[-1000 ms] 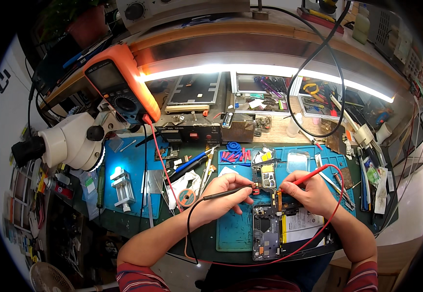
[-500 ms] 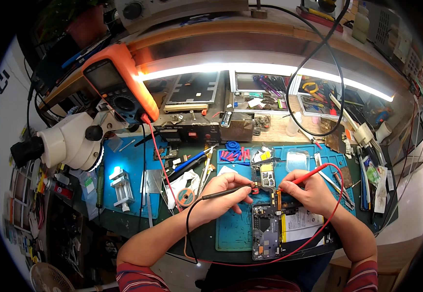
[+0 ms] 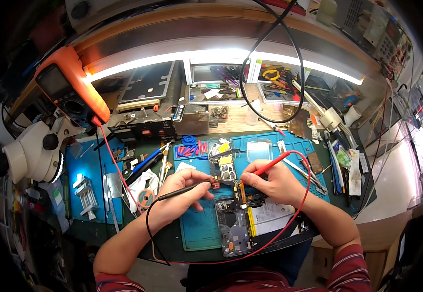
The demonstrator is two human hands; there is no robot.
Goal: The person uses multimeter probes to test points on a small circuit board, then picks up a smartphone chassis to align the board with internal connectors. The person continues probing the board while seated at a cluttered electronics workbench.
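Observation:
A black multimeter probe is pinched in my left hand, its tip end near a small red part at the left edge of a phone circuit board. My right hand is closed round a red multimeter probe, pointing down beside the board's right side; its tip is hidden by my fingers. An opened phone lies below the board, with a white battery at its right. Both rest on a blue work mat. The orange multimeter stands at the far left.
A microscope juts in at the left, above a lit metal clamp. A solder wire spool lies left of my left hand. Tweezers and a clear plastic box lie behind my right hand. A black cable hangs in a loop overhead.
The whole view has shifted, so the bench and multimeter appear further left. Both hands keep their probes at nearly the same places by the board.

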